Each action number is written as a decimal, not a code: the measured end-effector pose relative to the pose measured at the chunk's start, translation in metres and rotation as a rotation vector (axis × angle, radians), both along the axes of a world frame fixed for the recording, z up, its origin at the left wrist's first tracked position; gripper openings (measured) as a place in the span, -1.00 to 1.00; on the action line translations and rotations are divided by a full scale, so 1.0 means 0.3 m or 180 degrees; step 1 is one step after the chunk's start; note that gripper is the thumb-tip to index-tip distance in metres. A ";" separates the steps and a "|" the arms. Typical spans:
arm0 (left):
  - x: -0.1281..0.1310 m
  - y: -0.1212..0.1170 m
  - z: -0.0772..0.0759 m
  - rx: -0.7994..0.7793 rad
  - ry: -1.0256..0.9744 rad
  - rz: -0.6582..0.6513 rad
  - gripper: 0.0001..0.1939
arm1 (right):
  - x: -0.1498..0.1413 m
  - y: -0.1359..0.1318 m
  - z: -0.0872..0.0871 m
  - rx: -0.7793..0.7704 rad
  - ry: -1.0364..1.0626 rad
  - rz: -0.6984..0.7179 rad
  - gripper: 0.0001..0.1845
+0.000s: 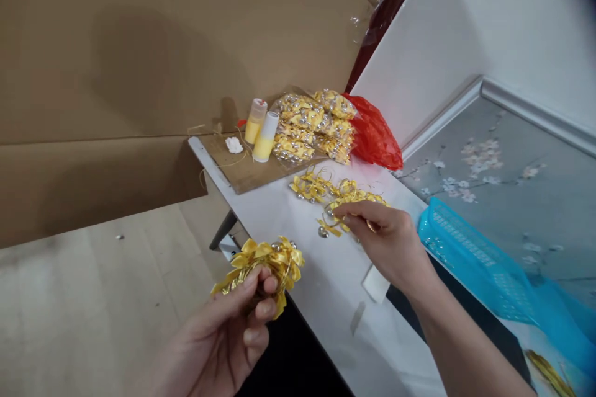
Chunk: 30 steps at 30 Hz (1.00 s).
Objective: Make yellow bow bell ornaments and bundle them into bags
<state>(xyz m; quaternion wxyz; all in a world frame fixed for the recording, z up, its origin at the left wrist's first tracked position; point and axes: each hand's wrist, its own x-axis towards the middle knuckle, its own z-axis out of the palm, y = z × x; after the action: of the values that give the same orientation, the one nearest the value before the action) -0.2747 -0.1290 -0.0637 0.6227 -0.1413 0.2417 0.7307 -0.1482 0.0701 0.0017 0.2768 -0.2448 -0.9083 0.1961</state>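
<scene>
A bunch of yellow ribbon bows with gold cords and silver bells is pinched in my left hand, held off the table's near edge. My right hand reaches over the white table, thumb and fingers closed on a single yellow bow with a bell. Beyond the fingertips lies a loose pile of similar yellow bows with bells and cord loops. My right hand partly covers that pile.
Clear bags of yellow bows, a red plastic bag and two yellow-and-white tubes stand at the back. A blue basket lines the right side. Gold cords lie at lower right. Cardboard walls the far side.
</scene>
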 end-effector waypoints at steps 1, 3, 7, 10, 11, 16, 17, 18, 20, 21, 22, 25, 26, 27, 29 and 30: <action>0.002 0.004 0.006 -0.0021 0.0044 0.0041 -0.93 | 0.013 -0.022 0.013 -0.0073 0.0103 0.0125 -0.80; 0.007 0.012 0.017 -0.0067 0.0174 0.0106 -0.90 | 0.031 -0.061 0.038 -0.0108 0.0231 0.0398 -0.76; 0.021 0.025 0.028 -0.0153 0.0322 0.0024 -0.89 | 0.045 -0.127 0.065 0.0659 0.0221 0.0871 -0.68; 0.041 0.026 0.017 -0.0136 0.0207 -0.0141 -0.89 | 0.041 -0.182 0.055 0.1816 -0.0100 0.1013 -0.70; 0.048 0.024 0.012 -0.0125 0.0148 -0.0164 -0.89 | 0.039 -0.202 0.048 0.2111 -0.0210 0.1089 -0.69; 0.075 0.013 -0.007 -0.0004 -0.0081 -0.0251 -0.82 | 0.030 -0.261 0.000 0.2358 -0.0391 0.1673 -0.64; 0.076 0.012 -0.008 0.0030 -0.0083 -0.0281 -0.79 | 0.029 -0.262 -0.009 0.2324 -0.0422 0.1721 -0.67; 0.077 0.011 -0.008 0.0068 -0.0079 -0.0301 -0.78 | 0.027 -0.260 -0.016 0.2299 -0.0424 0.1748 -0.69; 0.076 0.010 -0.008 0.0144 -0.0103 -0.0362 -0.78 | 0.024 -0.254 -0.028 0.2247 -0.0390 0.1794 -0.71; 0.075 0.010 -0.010 0.0179 -0.0135 -0.0411 -0.79 | 0.022 -0.251 -0.032 0.2227 -0.0360 0.1818 -0.70; 0.075 0.009 -0.013 0.0200 -0.0166 -0.0451 -0.81 | 0.021 -0.249 -0.036 0.2203 -0.0350 0.1851 -0.69; 0.071 0.004 -0.025 0.0186 -0.0241 -0.0575 -0.84 | 0.020 -0.249 -0.041 0.2130 -0.0430 0.1976 -0.72; 0.069 0.002 -0.028 0.0172 -0.0259 -0.0597 -0.84 | 0.020 -0.247 -0.041 0.2064 -0.0502 0.2039 -0.74; 0.065 0.000 -0.031 0.0148 -0.0260 -0.0588 -0.84 | 0.020 -0.243 -0.040 0.1923 -0.0529 0.2126 -0.75; 0.055 -0.001 -0.031 0.0019 -0.0198 -0.0447 -0.86 | 0.018 -0.220 -0.040 0.1381 -0.0383 0.2299 -0.75; 0.049 -0.001 -0.029 -0.0088 -0.0155 -0.0341 -0.87 | 0.014 -0.199 -0.040 0.1040 -0.0227 0.2273 -0.73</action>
<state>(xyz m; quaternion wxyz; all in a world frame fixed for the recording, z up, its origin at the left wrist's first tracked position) -0.2599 -0.1294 -0.0724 0.6646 -0.1545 0.2438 0.6892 -0.1440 0.0105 -0.0104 0.1948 0.1272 -0.9646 0.1243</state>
